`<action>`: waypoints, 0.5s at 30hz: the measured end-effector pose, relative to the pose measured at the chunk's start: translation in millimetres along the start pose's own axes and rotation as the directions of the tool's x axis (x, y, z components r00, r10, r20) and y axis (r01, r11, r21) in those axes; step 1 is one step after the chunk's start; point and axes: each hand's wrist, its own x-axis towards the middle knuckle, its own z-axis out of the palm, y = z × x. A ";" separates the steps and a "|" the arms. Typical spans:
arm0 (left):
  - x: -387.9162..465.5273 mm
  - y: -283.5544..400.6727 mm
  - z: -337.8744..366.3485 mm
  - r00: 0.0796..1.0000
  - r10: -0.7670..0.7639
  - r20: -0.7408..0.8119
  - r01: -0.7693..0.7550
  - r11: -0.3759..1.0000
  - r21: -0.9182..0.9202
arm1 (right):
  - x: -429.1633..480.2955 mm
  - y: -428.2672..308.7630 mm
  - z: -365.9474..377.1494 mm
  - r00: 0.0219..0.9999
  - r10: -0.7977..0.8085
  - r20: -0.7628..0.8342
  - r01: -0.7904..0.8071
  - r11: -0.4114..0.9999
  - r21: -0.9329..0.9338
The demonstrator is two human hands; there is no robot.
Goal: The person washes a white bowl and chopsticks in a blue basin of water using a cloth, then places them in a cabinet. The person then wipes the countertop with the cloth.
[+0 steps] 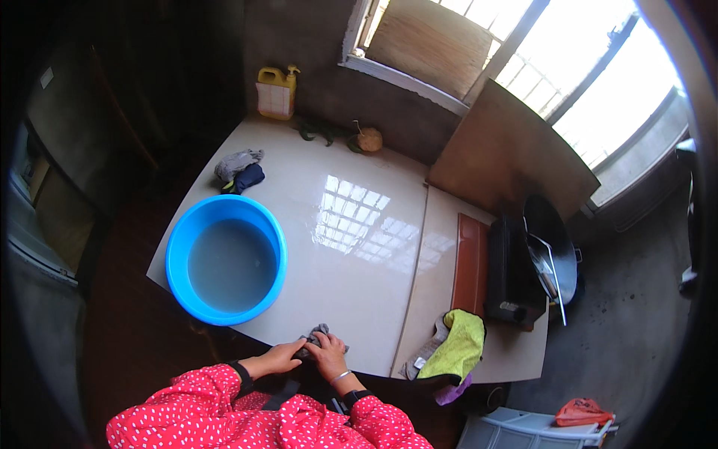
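Note:
At the table's near edge, my right hand (328, 354) is closed on a crumpled grey cloth (315, 339) against the white tabletop (348, 292). My left hand (279, 357) touches the cloth's left side; how firmly it grips is unclear. To the left stands a blue plastic basin (282, 252) of cloudy water. Behind the basin lie a bunched grey cloth (238, 163) and a dark blue one (249, 178). A yellow-green cloth (461, 342) hangs over the near edge on the right, with grey and purple cloths beside it.
A yellow pump jug (276, 92) and a round tan object (369, 140) stand near the wall. On the right are a reddish-brown panel (470, 264), a black stove-like box (507, 275) and a wok (552, 247) with utensils. A red plastic bag (582, 412) lies on a grey rack at lower right.

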 end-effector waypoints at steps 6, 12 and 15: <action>23.6 -36.9 -10.3 0.959 -0.271 -0.084 0.226 0.909 -0.351 | 129.1 55.5 12.2 0.986 0.017 -0.167 -0.023 0.999 -0.032; -29.9 -31.6 -53.4 0.857 -0.498 0.135 0.359 0.387 -0.850 | 280.4 189.6 -30.3 0.826 0.460 -0.325 -0.499 0.866 -0.043; -63.7 -4.8 -82.1 0.857 -0.490 0.158 0.177 -0.007 -0.984 | 346.8 222.9 -44.8 0.754 0.583 -0.302 -0.612 0.791 0.001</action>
